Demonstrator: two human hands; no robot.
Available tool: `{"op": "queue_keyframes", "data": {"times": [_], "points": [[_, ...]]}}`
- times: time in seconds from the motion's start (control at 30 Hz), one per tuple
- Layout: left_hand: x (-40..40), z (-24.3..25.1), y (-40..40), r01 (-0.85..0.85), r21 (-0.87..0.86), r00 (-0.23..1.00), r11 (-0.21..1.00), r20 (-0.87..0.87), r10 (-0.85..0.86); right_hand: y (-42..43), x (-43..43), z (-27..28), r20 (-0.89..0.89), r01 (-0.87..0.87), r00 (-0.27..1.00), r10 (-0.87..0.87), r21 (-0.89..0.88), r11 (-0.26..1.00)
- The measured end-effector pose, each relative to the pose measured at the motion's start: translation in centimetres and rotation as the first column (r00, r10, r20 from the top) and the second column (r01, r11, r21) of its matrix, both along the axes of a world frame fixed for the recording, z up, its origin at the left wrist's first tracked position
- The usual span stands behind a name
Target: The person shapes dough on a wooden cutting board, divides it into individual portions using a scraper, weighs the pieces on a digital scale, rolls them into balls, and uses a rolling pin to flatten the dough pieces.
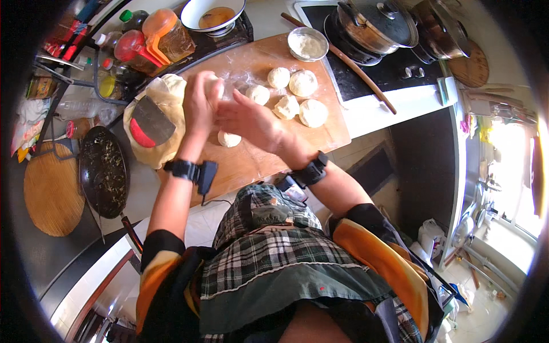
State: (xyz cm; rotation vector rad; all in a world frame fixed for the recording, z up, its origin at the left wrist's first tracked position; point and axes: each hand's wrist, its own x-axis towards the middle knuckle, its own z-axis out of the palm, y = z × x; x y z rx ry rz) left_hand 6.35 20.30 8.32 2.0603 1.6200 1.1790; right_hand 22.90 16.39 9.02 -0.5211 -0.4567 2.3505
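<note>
My left hand [200, 103] is raised over the floured wooden board [240, 165], its fingers curled around a dough ball [214, 88]. Close against it on the right is my right hand [253, 122], slightly blurred, thumb spread and nothing visible in its grasp. Its fingertips overlap the left palm in the picture, so contact cannot be told. One dough ball [229, 139] lies below the hands, and several more, such as a smooth round one [313, 113], sit to the right. A dough scraper [153, 118] with a red handle rests on a large pale dough mass [165, 148] at the left.
A metal bowl of flour [307, 44] stands at the board's back corner, beside a long rolling pin [360, 70] lying across the hob edge. A lidded pot [373, 25] is on the hob. Jars [167, 34] line the back left. A frying pan [104, 171] holds chopped food.
</note>
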Motion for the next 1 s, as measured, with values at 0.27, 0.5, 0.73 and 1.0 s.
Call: {"op": "queue_keyframes", "data": {"times": [0.27,0.5,0.73,1.0], "points": [[7.9,-3.4,-1.4,0.428,-0.164,0.837,0.889,-0.3,-0.458,-1.8,12.2,-3.7,0.694,0.615,0.349,-0.63,0.337,0.713],[13.0,-1.5,-3.7,0.257,-0.379,0.956,0.889,-0.038,-0.292,-2.6,10.6,-3.5,0.637,0.765,0.441,-0.632,0.102,0.636],[10.2,4.0,-4.1,0.122,0.079,0.979,0.989,0.155,-0.133,-0.6,5.5,2.0,0.213,0.49,0.871,-0.443,-0.303,0.817],[11.6,7.9,-6.1,0.293,0.121,0.954,0.948,0.032,-0.299,-0.1,2.7,4.6,-0.318,0.436,0.851,-0.418,-0.016,0.9]]}}
